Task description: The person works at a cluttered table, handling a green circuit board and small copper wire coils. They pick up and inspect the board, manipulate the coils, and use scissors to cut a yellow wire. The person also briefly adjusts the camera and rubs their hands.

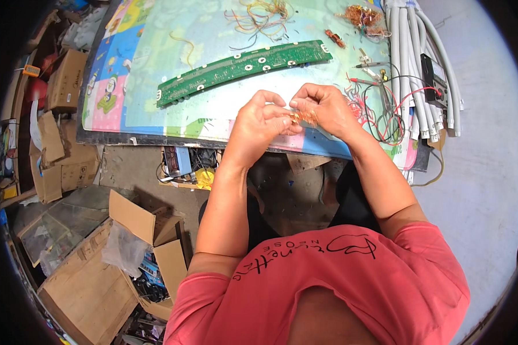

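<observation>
Over the near edge of the table, both hands meet at a small bundle of copper-coloured wire (pixel 308 118). My left hand (pixel 259 123) pinches its left end between thumb and fingers. My right hand (pixel 328 109) has its fingers curled round the other side, and its palm hides part of the bundle. Just beyond the hands lies a long green circuit board (pixel 230 73), set at a slant. Farther off to the right rests a small copper coil (pixel 335 38), with a tangled heap of copper wire (pixel 362 17) behind it.
Loose coloured wires (pixel 265 17) lie at the far side of the patterned table mat (pixel 144 118). On the right are test leads (pixel 385 109), a black meter (pixel 434 80) and a stack of white tubes (pixel 406 40). Cardboard boxes (pixel 170 259) stand on the floor at left.
</observation>
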